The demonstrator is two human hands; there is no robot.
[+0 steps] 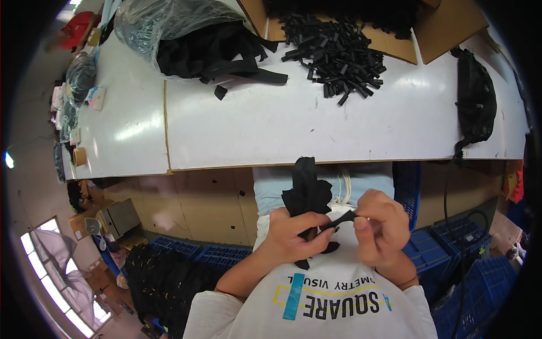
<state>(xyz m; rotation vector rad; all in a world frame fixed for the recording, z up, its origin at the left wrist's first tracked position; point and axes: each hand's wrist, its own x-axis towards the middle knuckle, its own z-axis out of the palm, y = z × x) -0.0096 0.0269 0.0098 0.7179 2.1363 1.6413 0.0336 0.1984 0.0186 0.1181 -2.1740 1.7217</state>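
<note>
Two hands work short of the near table [282,130] edge, which runs crosswise ahead of them; a wide stretch of white top spans from that edge to the heaps farther ahead. Black bundle [306,192] sticks out ahead of the left hand [291,234], its tip overlapping the table edge in view; can't tell if it touches. Pile of small black pieces [341,62] straight ahead, beyond the table's middle; clear plastic bag [175,17] with black strips ahead-left; black pouch [476,101] ahead-right by the table's right end. Blue crate [426,251] right of the right hand [384,226], lower down. Left hand: fingers curled, thumb and forefinger pinched, gripping the bundle plus one end of a short black strip [340,218]. Right hand: raised slightly higher, fingers folded, thumb and index closed on the strip's other end. Strip spans the small gap between hands, slanting up rightward. Both elbows bent, forearms angled inward.
</note>
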